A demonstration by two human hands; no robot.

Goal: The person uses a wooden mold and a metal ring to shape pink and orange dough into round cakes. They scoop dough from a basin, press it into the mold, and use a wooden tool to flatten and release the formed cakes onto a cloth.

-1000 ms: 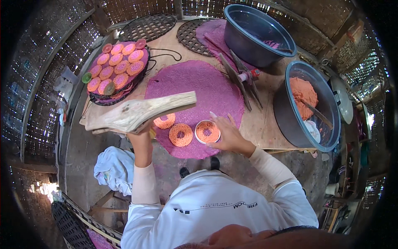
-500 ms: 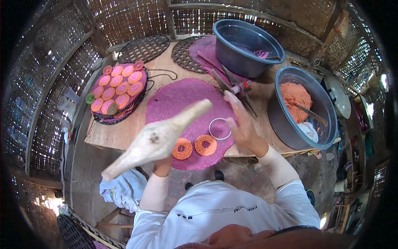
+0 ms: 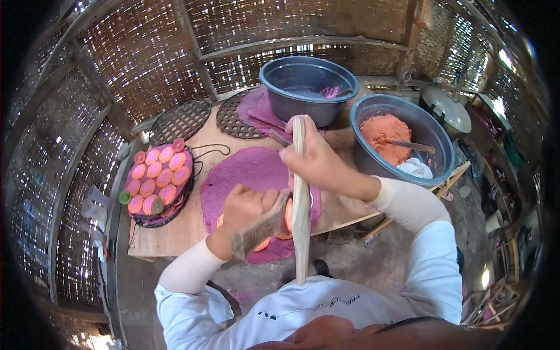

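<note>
My left hand (image 3: 248, 207) grips the thick handle of a flat wooden paddle (image 3: 301, 245), which stands edge-on in front of me above the purple cloth (image 3: 245, 172). Its upper end is held by my right hand (image 3: 315, 160). Orange pressed discs (image 3: 263, 244) lie on the cloth's near part, mostly hidden under my hands and the paddle. The cloth is spread on a wooden board (image 3: 175, 227).
A round wire rack (image 3: 156, 181) full of orange and pink discs sits at the left. Two bare wire racks (image 3: 181, 119) lie behind. A grey basin (image 3: 434, 140) of orange dough with a spoon stands at the right, and another grey basin (image 3: 308, 87) at the back.
The paddle swung from lying flat at my left to upright and edge-on over the cloth. My right hand left the ring on the cloth and took the paddle's top.
</note>
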